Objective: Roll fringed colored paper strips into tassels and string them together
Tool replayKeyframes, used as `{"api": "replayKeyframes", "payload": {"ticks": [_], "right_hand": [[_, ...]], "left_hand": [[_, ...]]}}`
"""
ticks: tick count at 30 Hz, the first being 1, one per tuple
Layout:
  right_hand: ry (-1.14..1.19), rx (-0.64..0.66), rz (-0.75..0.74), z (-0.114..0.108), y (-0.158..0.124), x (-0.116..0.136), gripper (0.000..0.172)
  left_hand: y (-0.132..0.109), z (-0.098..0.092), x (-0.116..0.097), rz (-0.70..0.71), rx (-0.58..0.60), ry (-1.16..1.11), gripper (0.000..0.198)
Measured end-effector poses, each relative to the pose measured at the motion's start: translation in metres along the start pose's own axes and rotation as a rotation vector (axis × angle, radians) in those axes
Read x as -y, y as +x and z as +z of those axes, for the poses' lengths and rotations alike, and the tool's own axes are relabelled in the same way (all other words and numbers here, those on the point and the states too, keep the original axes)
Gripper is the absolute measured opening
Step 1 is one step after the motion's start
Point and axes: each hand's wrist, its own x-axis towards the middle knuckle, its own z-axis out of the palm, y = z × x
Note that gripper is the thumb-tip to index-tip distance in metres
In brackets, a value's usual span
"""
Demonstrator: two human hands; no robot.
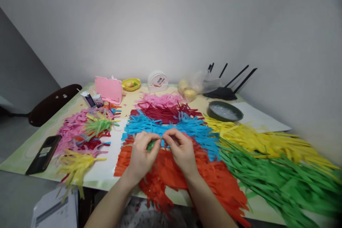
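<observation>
Mid-frame, the left hand (141, 151) pinches green paper (150, 145); the right hand (184, 150) has fingertips pressed together. Lower left, the phone label (45, 151) is unreadably small.

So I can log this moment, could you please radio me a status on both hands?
Left hand curled around green piece. Right hand fingertips beside the left's, grip unclear. Orange fringe spread beneath both; no obstruction visible.

Bare left hand (140, 153), bare right hand (183, 151), bare forearms (110, 201), pale patterned clothing (149, 217) below
</observation>
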Motion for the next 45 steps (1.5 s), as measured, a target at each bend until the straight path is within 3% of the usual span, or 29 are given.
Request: {"api": "replayKeyframes", "payload": {"ticks": [7, 12, 17, 22, 30, 35, 39, 45], "right_hand": [[-0.079, 0.002, -0.043, -0.003, -0.013, -0.004, 0.013], [0.084, 0.083, 0.082, -0.012, -0.012, -0.005, 0.009], [0.16, 0.11, 0.215, -0.02, -0.012, -0.007, 0.018], [0.144, 0.138, 0.206, -0.022, -0.014, -0.005, 0.024], [-0.039, 0.237, 0.156, -0.031, -0.011, 0.001, 0.023], [-0.114, 0.192, 0.147, -0.036, -0.012, 0.01, 0.025], [-0.2, 0.182, 0.111, -0.031, -0.015, 0.013, 0.025], [-0.174, 0.011, 0.108, -0.022, -0.019, 0.011, 0.029]], "left_hand": [[-0.012, 0.014, -0.003, -0.209, 0.011, -0.281, 0.009], [-0.017, 0.015, -0.001, -0.169, 0.036, -0.204, 0.007], [-0.017, 0.015, -0.002, -0.225, 0.104, -0.361, 0.007], [-0.016, 0.015, 0.001, -0.309, 0.204, -0.575, 0.008], [-0.027, 0.013, 0.004, -0.334, 0.186, -0.505, 0.012], [-0.026, 0.015, 0.005, -0.377, 0.245, -0.577, 0.019], [-0.023, 0.016, 0.006, -0.381, 0.222, -0.574, 0.017], [-0.026, 0.01, 0.016, -0.506, 0.202, -0.607, 0.024]]}}
